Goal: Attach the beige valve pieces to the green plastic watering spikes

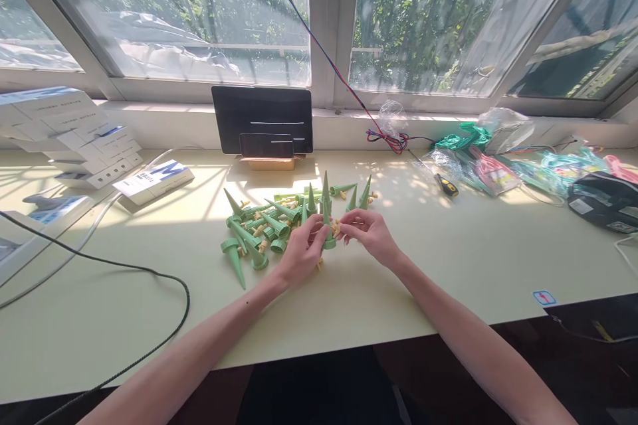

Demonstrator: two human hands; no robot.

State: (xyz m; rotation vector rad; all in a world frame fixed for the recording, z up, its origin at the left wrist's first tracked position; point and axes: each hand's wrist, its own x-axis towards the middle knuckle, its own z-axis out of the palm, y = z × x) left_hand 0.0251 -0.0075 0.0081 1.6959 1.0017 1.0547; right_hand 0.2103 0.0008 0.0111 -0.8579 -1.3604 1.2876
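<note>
— Over the middle of the pale cream worktop (pixel 359 305), what are the two hands holding?

— The left hand (pixel 302 249) has its thumb and fingers closed around a green plastic cone with a wide collar (pixel 327 231), point up and roughly upright. The right hand (pixel 373 231) has its fingers pinched together on a small cream-yellow plastic fitting (pixel 335 228), just beside the cone. Whether those two pieces touch, I can't tell.

— What could go wrong there?

— The fitting could slip, I'd judge: it's tiny and only fingertips hold it. They also hide much of it, so a crooked approach might go unnoticed. A hard sideways push could tip the cone in the left hand's grip.

— Anything loose nearby?

— A second cream-yellow piece (pixel 319 264) shows just below the left hand; a careless wrist could flick it away.

— And beyond the hands?

— A jumbled heap of green cones and cream-yellow fittings (pixel 276 226), mostly to the left, some cones standing point up. The left knuckles are close enough to topple one.

— Farther back?

— A yellow-and-black screwdriver (pixel 447 185) at right, and a black flat-screened tablet (pixel 262 109) by the window (pixel 249 20). Both are well apart, though sun glare could make small parts hard to see.
</note>
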